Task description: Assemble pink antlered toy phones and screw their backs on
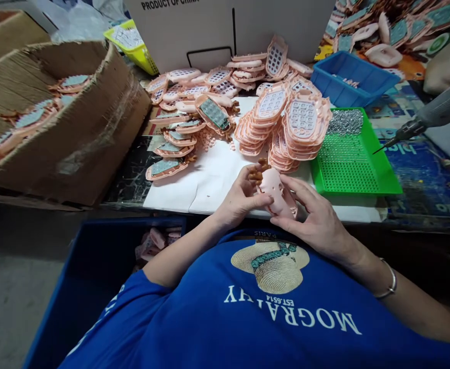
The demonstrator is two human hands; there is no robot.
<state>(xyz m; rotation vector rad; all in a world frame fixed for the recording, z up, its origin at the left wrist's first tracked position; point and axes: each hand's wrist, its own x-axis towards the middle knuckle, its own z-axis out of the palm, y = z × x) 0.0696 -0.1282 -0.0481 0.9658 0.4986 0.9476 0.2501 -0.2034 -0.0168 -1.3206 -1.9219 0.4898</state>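
1. Nearest to me is my blue shirt (171, 318), with a straw hat picture on it. A blue bin (105, 256) stands low on my left, with some pink parts (158, 238) in it.
2. My right grip (317, 215) is partly curled, and its fingers and thumb hold one side of a pink toy shell (273, 192). I wear a silver bangle (389, 279) on that arm.
3. My left grip (234, 202) is partly curled too. It holds the other side of the shell, with my thumb on the front, near the brown knobbly bits (258, 171) at its top. The shell is just above the front edge of the surface, in front of my tummy.
4. Past my hands, white paper (205, 177) lies on the surface. To the right sits a green basket (342, 161) with silver screws (342, 122) at its back. A power screwdriver (436, 110) points down at it.
5. Behind the shell are two piles of pink panels (304, 120) with little square holes. To their left lie shells with greenish boards (213, 114).
6. On the far left is a brown cardboard box (82, 148) with more shells.
7. Farther back are a blue tray (336, 84), a yellow basket (146, 59) and a big white box (209, 36).
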